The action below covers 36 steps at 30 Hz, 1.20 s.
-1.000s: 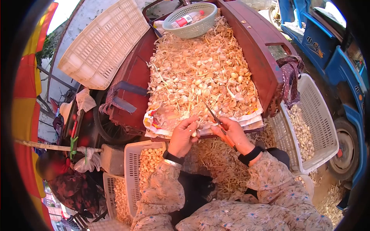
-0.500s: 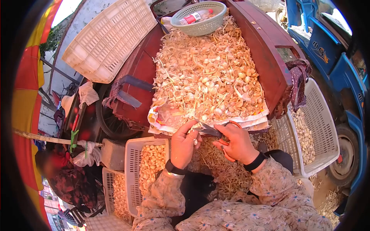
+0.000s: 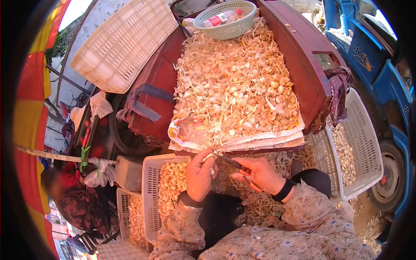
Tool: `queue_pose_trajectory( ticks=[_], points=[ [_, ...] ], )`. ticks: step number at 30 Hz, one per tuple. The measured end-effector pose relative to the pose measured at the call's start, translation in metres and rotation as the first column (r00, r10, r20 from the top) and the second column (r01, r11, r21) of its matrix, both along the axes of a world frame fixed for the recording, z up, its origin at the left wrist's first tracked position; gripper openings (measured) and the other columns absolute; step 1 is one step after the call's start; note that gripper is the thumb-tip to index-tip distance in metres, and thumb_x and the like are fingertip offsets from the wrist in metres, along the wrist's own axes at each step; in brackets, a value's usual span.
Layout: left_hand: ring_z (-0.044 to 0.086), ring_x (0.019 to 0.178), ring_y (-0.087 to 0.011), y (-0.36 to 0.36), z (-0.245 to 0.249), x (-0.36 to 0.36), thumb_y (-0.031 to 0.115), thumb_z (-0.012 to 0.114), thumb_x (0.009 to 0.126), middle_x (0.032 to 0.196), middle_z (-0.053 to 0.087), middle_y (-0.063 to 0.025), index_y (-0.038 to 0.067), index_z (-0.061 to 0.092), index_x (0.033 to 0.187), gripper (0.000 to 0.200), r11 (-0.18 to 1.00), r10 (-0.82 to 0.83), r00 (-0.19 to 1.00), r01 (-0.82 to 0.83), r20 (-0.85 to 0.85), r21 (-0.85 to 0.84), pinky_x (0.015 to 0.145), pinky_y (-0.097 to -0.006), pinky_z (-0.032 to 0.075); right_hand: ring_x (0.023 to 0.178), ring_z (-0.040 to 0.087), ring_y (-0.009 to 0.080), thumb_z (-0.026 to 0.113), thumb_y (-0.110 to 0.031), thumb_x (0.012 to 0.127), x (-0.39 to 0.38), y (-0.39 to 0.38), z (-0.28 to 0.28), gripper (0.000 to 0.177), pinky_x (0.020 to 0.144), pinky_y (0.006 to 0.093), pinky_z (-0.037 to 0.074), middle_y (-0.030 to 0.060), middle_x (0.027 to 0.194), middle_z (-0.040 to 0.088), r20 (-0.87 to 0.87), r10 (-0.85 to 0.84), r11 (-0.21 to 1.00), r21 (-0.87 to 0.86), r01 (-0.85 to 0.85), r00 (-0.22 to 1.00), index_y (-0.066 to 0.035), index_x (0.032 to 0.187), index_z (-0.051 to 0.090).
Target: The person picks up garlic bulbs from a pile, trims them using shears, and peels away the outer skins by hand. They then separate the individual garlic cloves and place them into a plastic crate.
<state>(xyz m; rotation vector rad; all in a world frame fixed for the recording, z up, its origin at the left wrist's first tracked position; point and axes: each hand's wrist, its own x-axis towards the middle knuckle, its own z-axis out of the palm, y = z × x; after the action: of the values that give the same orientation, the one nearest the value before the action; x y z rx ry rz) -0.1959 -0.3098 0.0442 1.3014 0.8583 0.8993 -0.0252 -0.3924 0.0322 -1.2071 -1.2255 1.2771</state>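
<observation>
My left hand (image 3: 201, 177) is closed in a pinch on a small whitish garlic bulb (image 3: 209, 157), mostly hidden by the fingers. My right hand (image 3: 262, 175) grips dark-bladed shears (image 3: 230, 162) by their orange handles. The blades point left, and their tips reach the garlic at my left fingertips. Both hands are just below the near edge of a cart bed, where a wide heap of loose garlic (image 3: 236, 82) with dry stalks lies on a white sheet (image 3: 260, 141).
A green plastic basket (image 3: 232, 31) holding a bottle (image 3: 219, 19) sits atop the heap. Crates of garlic flank me: a left crate (image 3: 149, 203) and a right crate (image 3: 362, 143). Dry stalks (image 3: 260, 203) litter the ground. A person (image 3: 82, 208) is at left; a blue vehicle (image 3: 381, 82) stands right.
Both hands have dropped slightly toward me, away from the sheet's edge. The shears have turned, so their blades look narrower and their tips sit at the garlic.
</observation>
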Motion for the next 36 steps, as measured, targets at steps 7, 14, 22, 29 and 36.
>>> queue_pose_trajectory(
  ticks=[7, 14, 22, 29, 36],
  points=[
    [0.046, 0.057, -0.0055, -0.008, 0.016, -0.099, 0.006, 0.053, 0.084, 0.073, 0.054, -0.0024, 0.001, 0.056, 0.103, 0.020, 0.984, 0.176, 0.900, -0.165, -0.399, 0.062, 0.048, -0.0186, 0.038, 0.054, 0.041, 0.0050, 0.064, -0.027, 0.081, -0.008, 0.005, -0.027, 0.033, 0.050, 0.0203, 0.036, -0.0031, 0.066, 0.049, -0.434, -0.234, 0.971, -0.059, 0.231, 0.870, -0.002, 0.100, 0.057],
    [0.060, 0.075, -0.0261, 0.049, -0.027, -0.180, 0.008, 0.065, 0.071, 0.090, 0.060, -0.0151, 0.001, 0.062, 0.091, 0.021, 0.626, 0.615, 0.324, 0.354, -0.719, 0.695, 0.068, -0.0327, 0.048, 0.057, 0.047, 0.0044, 0.060, -0.031, 0.083, 0.030, 0.013, -0.029, 0.040, 0.050, 0.0175, 0.037, 0.0013, 0.078, 0.055, -0.420, -0.531, 0.842, -0.166, 0.513, 0.736, -0.002, 0.110, 0.050],
    [0.059, 0.075, -0.0291, 0.111, -0.051, 0.067, 0.010, 0.064, 0.070, 0.081, 0.060, -0.0154, 0.003, 0.065, 0.087, 0.018, 0.745, 0.138, 0.711, 0.385, -0.690, 0.545, 0.066, -0.0345, 0.047, 0.052, 0.048, 0.0027, 0.058, -0.032, 0.084, 0.039, 0.019, -0.026, 0.039, 0.040, 0.0149, 0.035, 0.0030, 0.080, 0.060, -0.352, -0.524, 0.852, -0.228, 0.472, 0.776, -0.004, 0.111, 0.049],
    [0.056, 0.077, -0.0340, 0.113, -0.052, 0.086, 0.016, 0.063, 0.066, 0.079, 0.056, -0.0167, 0.004, 0.064, 0.080, 0.018, 0.685, 0.240, 0.405, 0.573, -0.882, 0.449, 0.069, -0.0405, 0.045, 0.055, 0.047, 0.0058, 0.062, -0.032, 0.081, 0.041, 0.019, -0.023, 0.044, 0.049, 0.0184, 0.038, 0.0032, 0.074, 0.057, -0.448, -0.504, 0.863, -0.234, 0.448, 0.738, 0.001, 0.107, 0.050],
    [0.056, 0.072, -0.0334, 0.111, -0.053, 0.074, 0.014, 0.062, 0.066, 0.078, 0.056, -0.0165, 0.004, 0.062, 0.079, 0.016, 0.655, 0.279, 0.449, 0.558, -0.849, 0.510, 0.063, -0.0407, 0.046, 0.051, 0.047, 0.0031, 0.060, -0.033, 0.082, 0.039, 0.017, -0.025, 0.041, 0.040, 0.0159, 0.035, 0.0034, 0.078, 0.059, -0.412, -0.487, 0.873, -0.227, 0.432, 0.770, -0.003, 0.108, 0.050]
  ],
)
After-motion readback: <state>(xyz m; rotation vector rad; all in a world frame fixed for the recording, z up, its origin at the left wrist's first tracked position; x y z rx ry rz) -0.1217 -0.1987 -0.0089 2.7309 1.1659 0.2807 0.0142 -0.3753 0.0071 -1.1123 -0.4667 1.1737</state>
